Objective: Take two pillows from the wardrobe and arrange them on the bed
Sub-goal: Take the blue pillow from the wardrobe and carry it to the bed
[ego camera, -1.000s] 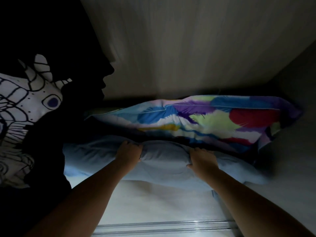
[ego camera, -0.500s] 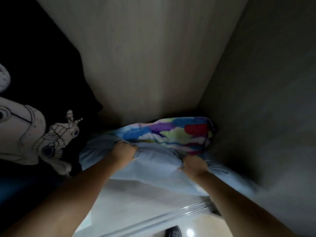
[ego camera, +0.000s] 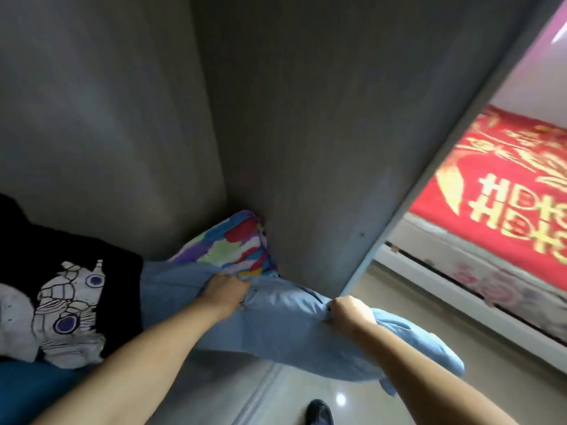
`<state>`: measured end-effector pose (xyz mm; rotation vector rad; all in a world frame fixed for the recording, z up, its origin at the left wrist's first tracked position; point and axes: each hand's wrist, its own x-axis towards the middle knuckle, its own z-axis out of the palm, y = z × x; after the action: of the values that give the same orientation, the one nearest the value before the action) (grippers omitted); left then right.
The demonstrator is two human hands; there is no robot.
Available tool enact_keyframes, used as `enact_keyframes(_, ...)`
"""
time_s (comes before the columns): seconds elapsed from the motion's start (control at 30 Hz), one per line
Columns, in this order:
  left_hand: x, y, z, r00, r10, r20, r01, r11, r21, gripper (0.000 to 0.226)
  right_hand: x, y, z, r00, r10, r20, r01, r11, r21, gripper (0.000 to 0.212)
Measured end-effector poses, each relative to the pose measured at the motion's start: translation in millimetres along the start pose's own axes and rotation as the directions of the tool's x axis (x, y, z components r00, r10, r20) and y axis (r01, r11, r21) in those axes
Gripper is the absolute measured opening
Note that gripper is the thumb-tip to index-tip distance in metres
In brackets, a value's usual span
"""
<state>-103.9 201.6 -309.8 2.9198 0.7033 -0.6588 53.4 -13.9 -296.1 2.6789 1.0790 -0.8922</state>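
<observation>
Half a second on, our view has swung right: the bed (ego camera: 503, 210), hidden before, now shows beyond the wardrobe's side panel (ego camera: 322, 133), and the blue pillow (ego camera: 291, 329) has come further out, one end now hanging over the floor (ego camera: 408, 305). Our left hand (ego camera: 226, 290) is clenched on the pillow's upper edge inside the wardrobe; our right hand (ego camera: 348, 311) is closed in a fist on bunched fabric just past the panel's front edge. The pillow is pale blue, plain and soft, creased where we grip it and sagging between and beyond our hands. Behind it the second pillow (ego camera: 233, 246), printed in patches of purple, green, red and blue, lies pushed into the back corner, touching the blue one. A black garment with a white line drawing (ego camera: 70, 302) sits to the left. The bed wears a red cover with gold lettering. A dark shoe (ego camera: 320, 412) stands on the glossy floor below.
</observation>
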Motion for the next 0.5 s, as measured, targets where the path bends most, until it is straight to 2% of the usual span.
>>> enact_keyframes(0.07,9.0,44.6,-12.9,0.993,0.118,-0.011,-0.117,0.988,0.099,0.029,-26.4,39.4,-1.1,0.998,0.066,-0.017,-0.066,0.998,0.024,0.032)
enact_keyframes(0.17,12.3,108.1,-32.6,0.978,0.209,-0.029,-0.199,0.961,0.190,0.023,-63.1,95.2,-2.3,0.987,0.148,-0.062,-0.145,0.988,0.043,0.028)
enact_keyframes(0.3,8.7,200.5,-49.5,0.923,0.376,-0.080,-0.324,0.873,0.365,0.024,-116.0,177.3,3.3,0.967,0.225,-0.120,-0.223,0.974,0.036,0.020)
enact_keyframes(0.5,3.0,344.5,-69.5,0.875,0.479,-0.068,-0.428,0.832,0.352,0.020,-182.6,306.5,9.4,0.945,0.271,-0.181,-0.274,0.962,0.011,0.019)
